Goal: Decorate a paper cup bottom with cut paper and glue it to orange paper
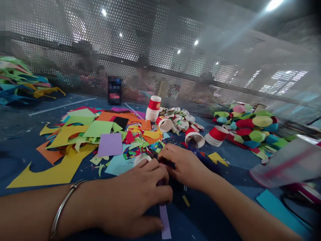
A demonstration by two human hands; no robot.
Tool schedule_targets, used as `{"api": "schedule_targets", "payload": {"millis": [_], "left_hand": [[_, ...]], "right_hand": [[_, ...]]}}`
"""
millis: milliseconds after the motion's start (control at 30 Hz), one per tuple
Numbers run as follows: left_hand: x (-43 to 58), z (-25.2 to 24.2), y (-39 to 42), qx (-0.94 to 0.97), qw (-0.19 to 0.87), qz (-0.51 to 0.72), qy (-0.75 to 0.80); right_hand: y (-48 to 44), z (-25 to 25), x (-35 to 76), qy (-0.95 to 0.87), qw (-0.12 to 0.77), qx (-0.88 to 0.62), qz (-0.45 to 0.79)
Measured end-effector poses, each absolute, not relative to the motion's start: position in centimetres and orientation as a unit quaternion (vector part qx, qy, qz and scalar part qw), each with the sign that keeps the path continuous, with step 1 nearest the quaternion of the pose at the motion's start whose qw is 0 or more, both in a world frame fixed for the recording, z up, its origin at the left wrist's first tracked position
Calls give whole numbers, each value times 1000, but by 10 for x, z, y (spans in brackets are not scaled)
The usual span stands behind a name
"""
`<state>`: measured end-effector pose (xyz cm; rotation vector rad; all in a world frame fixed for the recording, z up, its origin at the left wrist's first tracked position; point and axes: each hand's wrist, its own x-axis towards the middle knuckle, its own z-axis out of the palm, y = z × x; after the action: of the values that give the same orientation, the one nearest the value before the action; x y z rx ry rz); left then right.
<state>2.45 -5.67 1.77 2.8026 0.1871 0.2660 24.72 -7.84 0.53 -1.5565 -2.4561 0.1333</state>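
Note:
My left hand [140,195] is low in the middle of the head view, its fingers bent over a narrow purple paper strip [165,222]. The strip's lower end sticks out beneath the fingers, and the thumb lies beside it. My right hand [187,165] meets it from the right, fingers pinched together. Something dark shows at those fingertips, too hidden to name. Just behind the left knuckles is a round white piece [142,159], partly covered. A square purple sheet [110,145] and a light blue sheet [120,166] lie left of the hands.
Coloured paper scraps [75,134] are heaped at the left. Stacked red-and-white paper cups [153,108], tipped cups [217,136] and a pile of white discs [180,118] stand behind. Coloured paper balls [250,125] and a translucent container [286,164] are at the right.

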Motion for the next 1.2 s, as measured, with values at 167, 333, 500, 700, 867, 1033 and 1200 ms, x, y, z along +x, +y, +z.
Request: {"api": "schedule_targets", "payload": {"millis": [167, 333, 500, 700, 867, 1033, 1200], "left_hand": [[25, 16, -45, 974, 133, 114, 143], [28, 5, -41, 965, 106, 128, 203], [33, 1, -44, 962, 115, 135, 208], [36, 8, -47, 955, 155, 138, 211], [39, 6, -45, 953, 197, 162, 162], [38, 11, -42, 919, 301, 197, 163], [30, 14, -29, 824, 424, 267, 265]], "right_hand": [[-79, 8, 242, -833, 115, -539, 48], [-78, 8, 244, -816, 134, -560, 45], [-77, 7, 247, -810, 155, -564, 48], [-78, 10, 248, -785, 242, -563, 94], [-76, 10, 251, -759, 289, -569, 130], [-73, 4, 259, -710, 331, -591, 191], [-76, 4, 258, -659, 383, -604, 234]]}}
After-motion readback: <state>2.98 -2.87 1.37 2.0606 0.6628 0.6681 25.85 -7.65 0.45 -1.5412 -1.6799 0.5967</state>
